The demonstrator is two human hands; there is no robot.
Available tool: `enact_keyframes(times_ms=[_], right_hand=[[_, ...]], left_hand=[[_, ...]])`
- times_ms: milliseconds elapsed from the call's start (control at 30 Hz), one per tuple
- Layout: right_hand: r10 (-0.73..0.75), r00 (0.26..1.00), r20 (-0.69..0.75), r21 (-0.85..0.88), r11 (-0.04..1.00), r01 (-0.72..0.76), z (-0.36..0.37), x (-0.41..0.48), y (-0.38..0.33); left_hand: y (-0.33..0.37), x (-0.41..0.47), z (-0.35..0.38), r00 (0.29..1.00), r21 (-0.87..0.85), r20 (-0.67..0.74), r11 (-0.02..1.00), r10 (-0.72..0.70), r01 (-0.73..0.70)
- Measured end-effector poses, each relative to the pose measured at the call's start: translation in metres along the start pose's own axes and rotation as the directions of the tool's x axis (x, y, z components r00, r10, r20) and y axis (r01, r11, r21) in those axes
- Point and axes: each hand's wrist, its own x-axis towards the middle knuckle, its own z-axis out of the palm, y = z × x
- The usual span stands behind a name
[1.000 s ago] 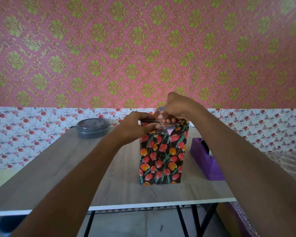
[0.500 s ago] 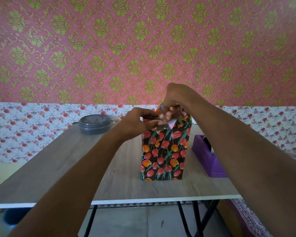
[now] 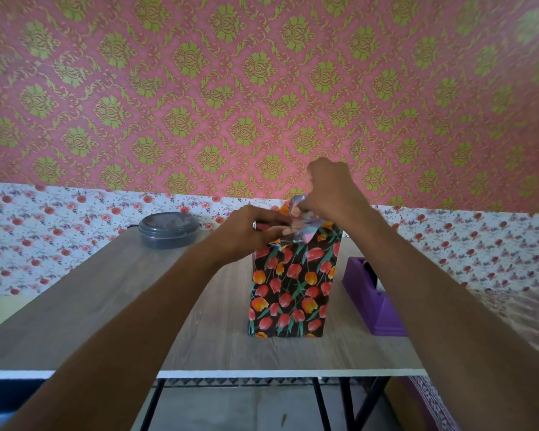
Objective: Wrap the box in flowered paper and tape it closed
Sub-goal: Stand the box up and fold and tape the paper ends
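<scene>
The box (image 3: 288, 290) stands upright on its narrow end, near the middle of the worktop (image 3: 100, 306). Its visible sides are already covered by the flowered paper (image 3: 311, 262), which lies tight and smooth on them. The paper looks glossy, with red and orange tulips and green leaves on a black ground. Its inner side is pale and silvery, and this side shows only at the top, where the flaps are crumpled and not yet flat.

The left hand (image 3: 252, 231) has its fingers curled on the folded paper at the top left edge of the box and holds it down. The right hand (image 3: 327, 191) comes from above and pinches a raised flap between its fingertips.

I judge that the step in hand is closing the top end. The next move probably calls for folding this flap down with a sharp crease. One hand should then keep it pressed while the other fetches tape, because such stiff paper may spring open.

The tape dispenser (image 3: 374, 301) is purple, wedge-shaped and looks like plastic. It sits just beside the box on the right, not touching it. A round grey container (image 3: 168, 230) with a lid stands well apart at the far left. The worktop has a wood-grain surface and a white edge.
</scene>
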Motion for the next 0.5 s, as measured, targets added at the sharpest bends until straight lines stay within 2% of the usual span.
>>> enact_keyframes(times_ms=[133, 233, 333, 400, 467, 500], right_hand=[[-0.166, 0.969, -0.18, 0.208, 0.957, 0.203, 0.013, -0.024, 0.015], [-0.185, 0.879, -0.439, 0.276, 0.903, 0.328, 0.031, -0.034, 0.028], [-0.116, 0.708, -0.696, 0.266, 0.875, 0.405, 0.042, -0.044, 0.037], [-0.025, 0.604, -0.796, 0.289, 0.863, 0.415, 0.048, -0.052, 0.045], [0.07, 0.6, -0.797, 0.37, 0.842, 0.393, 0.059, -0.057, 0.054], [0.105, 0.636, -0.764, 0.422, 0.827, 0.37, 0.066, -0.058, 0.059]], left_hand=[[0.006, 0.001, -0.001, 0.996, 0.107, 0.056, 0.991, 0.072, -0.077], [0.016, 0.002, -0.004, 0.986, 0.155, 0.138, 0.981, 0.091, -0.112], [0.018, 0.003, -0.006, 0.98, 0.135, 0.19, 0.987, 0.062, -0.089], [0.019, 0.004, -0.007, 0.979, 0.103, 0.201, 0.994, 0.021, -0.043], [0.017, 0.004, -0.006, 0.981, 0.085, 0.195, 0.996, -0.004, -0.012], [0.015, 0.005, -0.006, 0.983, 0.088, 0.184, 0.996, -0.016, 0.0]])
